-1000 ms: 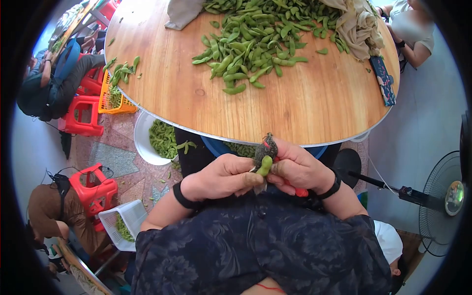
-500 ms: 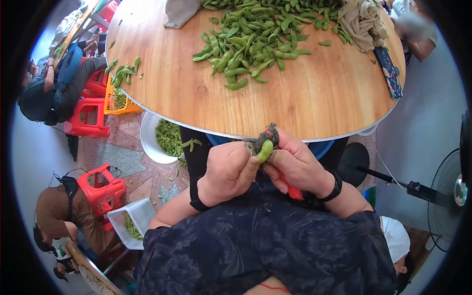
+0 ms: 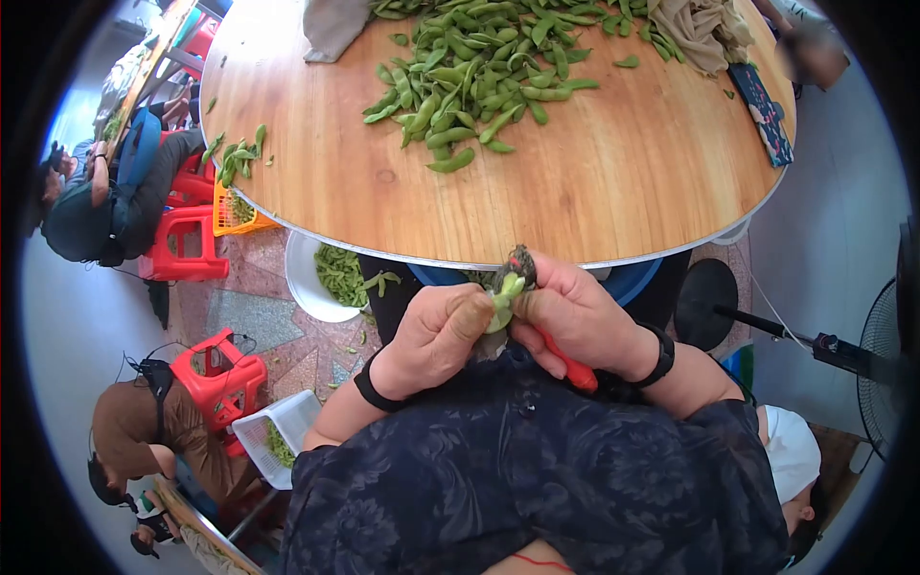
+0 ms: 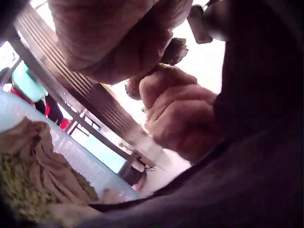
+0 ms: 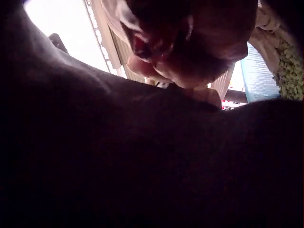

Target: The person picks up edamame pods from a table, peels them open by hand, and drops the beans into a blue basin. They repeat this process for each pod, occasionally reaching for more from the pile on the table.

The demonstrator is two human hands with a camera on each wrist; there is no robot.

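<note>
My left hand [image 3: 436,331] pinches a green soybean pod [image 3: 502,305] between thumb and fingers, just in front of the table edge. The pod is split, its pale green inside showing. My right hand [image 3: 585,321] meets it from the other side, thumb right at the pod. A red handle [image 3: 578,374] sticks out from under the right palm; the tool's other end is hidden. A dark, rough-looking piece with a red spot [image 3: 517,261] sits at the right fingertips. In the left wrist view, both hands are close together and the pod is hidden.
Soybean pods [image 3: 460,96] lie heaped on the round wooden table [image 3: 383,216], beside beige cloths [image 3: 704,34] and a dark floral case [image 3: 763,117]. Below stand a white bucket [image 3: 302,278] and blue basin [image 3: 637,278]. A fan [image 3: 877,374] is at right, red stools [image 3: 220,379] at left.
The pod, whole and plump earlier, is now split with its pale inside showing. The left hand swung up beside it and now pinches it. The head view has shifted slightly.
</note>
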